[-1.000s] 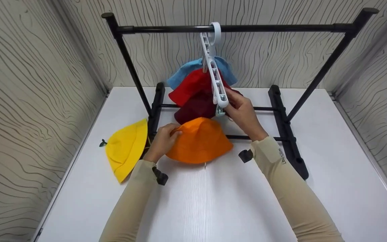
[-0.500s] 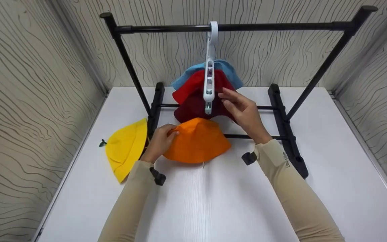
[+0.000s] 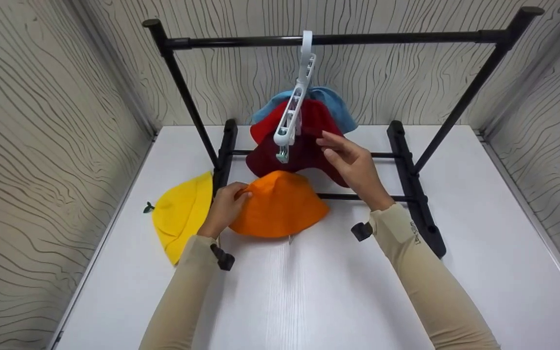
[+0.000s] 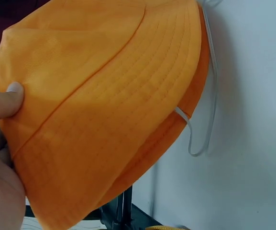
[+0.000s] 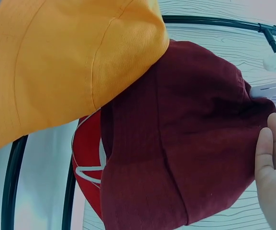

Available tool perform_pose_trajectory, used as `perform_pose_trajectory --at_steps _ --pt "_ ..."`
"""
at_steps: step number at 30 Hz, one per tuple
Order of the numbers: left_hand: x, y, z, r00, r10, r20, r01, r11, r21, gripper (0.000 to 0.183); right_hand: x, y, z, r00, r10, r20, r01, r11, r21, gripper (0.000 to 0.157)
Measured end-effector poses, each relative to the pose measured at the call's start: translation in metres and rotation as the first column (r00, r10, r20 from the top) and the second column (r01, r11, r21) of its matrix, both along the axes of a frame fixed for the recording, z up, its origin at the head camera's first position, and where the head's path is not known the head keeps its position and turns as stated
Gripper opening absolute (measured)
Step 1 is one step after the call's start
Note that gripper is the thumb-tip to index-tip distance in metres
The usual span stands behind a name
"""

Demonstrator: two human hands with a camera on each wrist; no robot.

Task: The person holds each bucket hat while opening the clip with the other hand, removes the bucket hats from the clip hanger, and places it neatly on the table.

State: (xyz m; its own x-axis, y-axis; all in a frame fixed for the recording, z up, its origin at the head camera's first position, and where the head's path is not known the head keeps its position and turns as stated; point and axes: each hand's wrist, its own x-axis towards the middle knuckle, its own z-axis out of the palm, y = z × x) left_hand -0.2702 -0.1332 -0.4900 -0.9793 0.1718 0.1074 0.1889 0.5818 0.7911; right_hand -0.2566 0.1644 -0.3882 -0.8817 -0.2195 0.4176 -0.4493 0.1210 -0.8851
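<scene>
Orange hat [image 3: 280, 209] points crown-up, widest left to right.

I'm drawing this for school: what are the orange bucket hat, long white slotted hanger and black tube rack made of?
The orange bucket hat looks like matte woven cloth, maybe cotton: rows of stitching follow its brim. The long white slotted hanger seems smooth, hard plastic, with neat, moulded-looking gaps. The black tube rack shines faintly; painted metal or plastic, I can't tell.
</scene>
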Motion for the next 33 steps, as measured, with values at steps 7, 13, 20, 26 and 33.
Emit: perform_pose_trajectory --at_steps 7,13,20,26,33 --pt "0.001 -0.008 -0.003 0.999 0.026 0.030 -0.027 1.000 0.012 0.023 0.000 0.000 -0.001 1.000 -0.005 0.013 0.005 1.000 0.005 0.044" --pt "0.003 -0.015 -0.008 0.996 0.053 0.071 -0.056 0.998 0.031 0.023 0.001 0.001 -0.001 1.000 -0.002 0.011 0.002 1.000 0.002 0.042" --pt "0.002 -0.023 -0.013 0.991 0.089 0.099 -0.089 0.996 0.000 0.024 0.002 0.002 -0.002 1.000 -0.004 0.019 0.004 1.000 0.007 0.041" --pt "0.002 -0.029 -0.015 0.984 0.123 0.133 -0.118 0.992 -0.042 0.027 0.005 0.002 0.000 1.000 0.001 0.019 0.000 1.000 -0.005 0.041" --pt "0.002 -0.037 -0.024 0.989 0.132 0.063 -0.129 0.990 -0.051 0.025 0.005 0.005 -0.003 0.999 -0.004 0.044 0.005 1.000 -0.026 0.041"
